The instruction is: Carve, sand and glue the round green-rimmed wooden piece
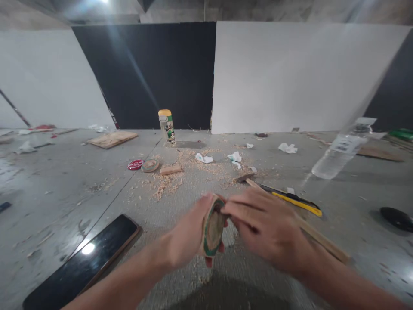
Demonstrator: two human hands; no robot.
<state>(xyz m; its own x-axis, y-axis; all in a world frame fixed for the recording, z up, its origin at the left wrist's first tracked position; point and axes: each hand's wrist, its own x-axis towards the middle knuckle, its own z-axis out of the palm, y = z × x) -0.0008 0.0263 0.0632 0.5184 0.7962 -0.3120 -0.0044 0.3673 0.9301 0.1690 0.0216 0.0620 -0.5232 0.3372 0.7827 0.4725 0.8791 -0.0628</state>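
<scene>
My left hand (pixel 190 232) is wrapped around a round wooden disc (pixel 213 230) with a green ring near its rim, tilted up on edge above the floor. The fingers of my right hand (pixel 264 228) are pinched together against the disc's upper face. Whatever they hold, if anything, is hidden and slightly blurred. Beyond the hands lie a second round wooden disc (pixel 150 165), a red round lid (pixel 135 164) and a small wood block (pixel 171 170) among shavings. A hammer (pixel 254 184) and a yellow utility knife (pixel 297 203) lie by my right hand.
A large phone (pixel 85 262) lies at the left. A clear plastic bottle (pixel 343 148) leans at the right, near a black computer mouse (pixel 396 218). Farther back are a yellow-capped bottle (pixel 167 127), a wooden board (pixel 112 139) and crumpled tissues (pixel 204 159), before black and white panels.
</scene>
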